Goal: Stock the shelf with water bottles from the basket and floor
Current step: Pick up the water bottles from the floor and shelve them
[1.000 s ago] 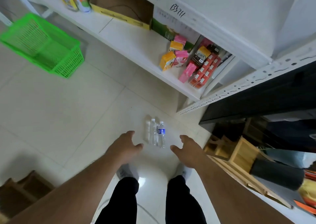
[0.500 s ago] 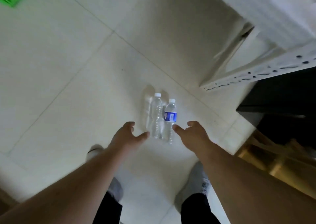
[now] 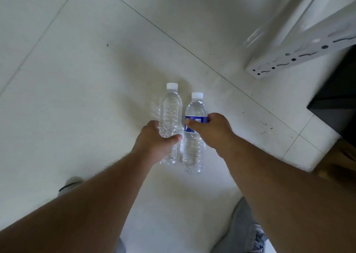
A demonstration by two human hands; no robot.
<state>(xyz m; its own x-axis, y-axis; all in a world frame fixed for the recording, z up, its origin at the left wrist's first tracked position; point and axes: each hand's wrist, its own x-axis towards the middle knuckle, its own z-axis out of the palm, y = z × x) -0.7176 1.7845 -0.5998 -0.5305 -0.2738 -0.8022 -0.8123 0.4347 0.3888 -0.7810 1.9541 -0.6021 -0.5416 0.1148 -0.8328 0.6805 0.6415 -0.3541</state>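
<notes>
Your left hand (image 3: 156,139) curled round the unlabelled bottle (image 3: 170,114), your right hand (image 3: 213,131) gripping the blue-labelled bottle (image 3: 194,137), both upright on the tiled floor (image 3: 86,90)

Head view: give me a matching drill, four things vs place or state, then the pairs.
Things:
1. plain bottle
2. labelled bottle
3. shelf frame
4. shoe

Places or states:
A. upper right, white with holes
B. gripped by right hand
C. lower left, past the left forearm
D. gripped by left hand

Pairs: 1-D, 2-B, 3-A, 4-C
</notes>
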